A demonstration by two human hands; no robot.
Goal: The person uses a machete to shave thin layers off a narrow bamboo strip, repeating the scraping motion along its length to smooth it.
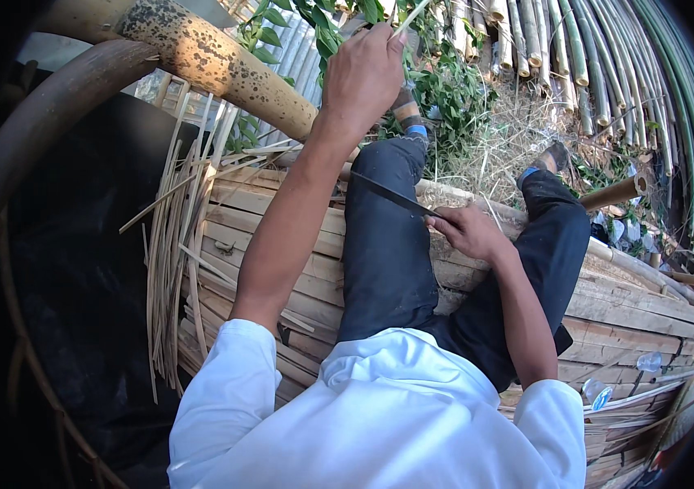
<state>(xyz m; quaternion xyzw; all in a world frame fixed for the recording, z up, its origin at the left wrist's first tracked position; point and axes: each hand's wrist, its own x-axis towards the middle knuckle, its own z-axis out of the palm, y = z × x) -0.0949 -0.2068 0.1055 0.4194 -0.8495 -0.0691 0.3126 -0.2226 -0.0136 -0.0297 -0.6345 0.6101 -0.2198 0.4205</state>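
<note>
We are sitting on a slatted bamboo platform, loose bamboo strips lying beside us. Our left hand is clenching a thin bamboo sliver, its top cut off. Our right hand is gripping a knife, handle hidden under the fingers.
</note>
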